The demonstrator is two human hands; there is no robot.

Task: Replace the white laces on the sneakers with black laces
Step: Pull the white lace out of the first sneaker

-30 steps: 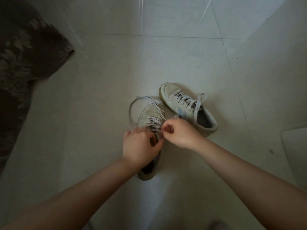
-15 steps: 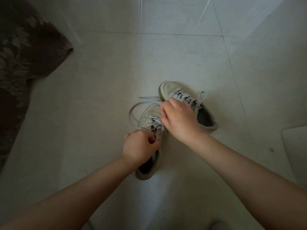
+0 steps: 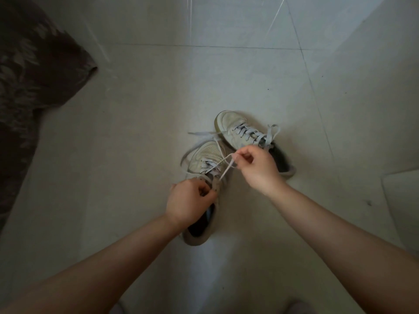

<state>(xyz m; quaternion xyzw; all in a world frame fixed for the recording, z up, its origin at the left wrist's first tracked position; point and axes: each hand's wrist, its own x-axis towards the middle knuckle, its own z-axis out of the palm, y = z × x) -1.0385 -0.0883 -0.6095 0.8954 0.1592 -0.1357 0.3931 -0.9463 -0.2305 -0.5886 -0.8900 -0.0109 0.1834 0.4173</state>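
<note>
Two white sneakers lie on the pale tiled floor. The near sneaker [image 3: 205,158] points away from me, its white lace [image 3: 223,165] partly loosened, with loose ends trailing to the left. My left hand [image 3: 189,201] grips the sneaker's tongue and upper near the collar. My right hand [image 3: 256,169] pinches a loop of that lace and holds it up to the right of the shoe. The far sneaker [image 3: 240,131] lies behind at an angle, still laced and tied with a white lace. No black laces are in view.
A dark patterned cloth [image 3: 29,91] covers the floor along the left edge. A pale flat object [image 3: 402,207] lies at the right edge. Bare floor tiles [image 3: 158,91] stretch away beyond the shoes.
My right hand has drawn back from the near sneaker's eyelets toward the right, pulling a loop of white lace out with it. My left hand stays on the shoe.
</note>
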